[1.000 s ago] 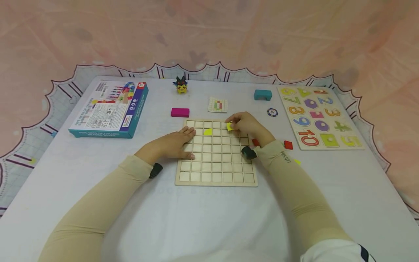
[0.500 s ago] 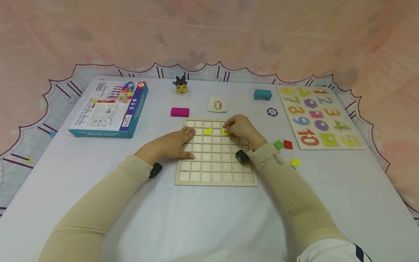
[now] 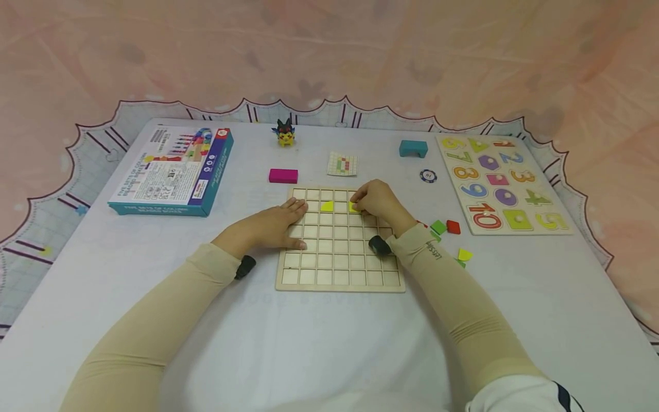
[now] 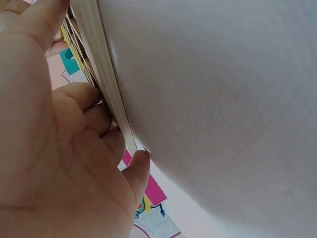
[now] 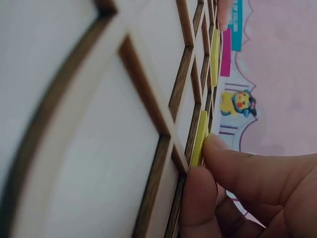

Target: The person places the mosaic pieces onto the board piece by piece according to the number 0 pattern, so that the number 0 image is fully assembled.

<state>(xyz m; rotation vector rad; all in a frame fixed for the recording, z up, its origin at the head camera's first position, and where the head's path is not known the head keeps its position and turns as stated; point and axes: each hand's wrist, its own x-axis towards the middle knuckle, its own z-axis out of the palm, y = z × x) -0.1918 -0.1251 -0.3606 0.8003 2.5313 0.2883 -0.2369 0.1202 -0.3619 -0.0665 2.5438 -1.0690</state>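
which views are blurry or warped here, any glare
Head view: even soft light, no glare, edges bent by the wide lens. Left wrist view: the left hand fills it, soft. Right wrist view: the wooden grid board blurs up close; the yellow tile stays sharper.

I see a pale wooden grid board (image 3: 340,240) with two yellow triangle pieces (image 3: 326,206) in it, and both arms are in beige sleeves (image 3: 453,297). On the white table (image 3: 319,343) there is a magenta rectangular block (image 3: 283,176), a teal arch block (image 3: 413,149), a red square piece (image 3: 453,227) and a green square piece (image 3: 439,227). The wooden number puzzle board (image 3: 501,183) carries many-coloured digits, and the blue cardboard box (image 3: 172,171) has colourful prints.
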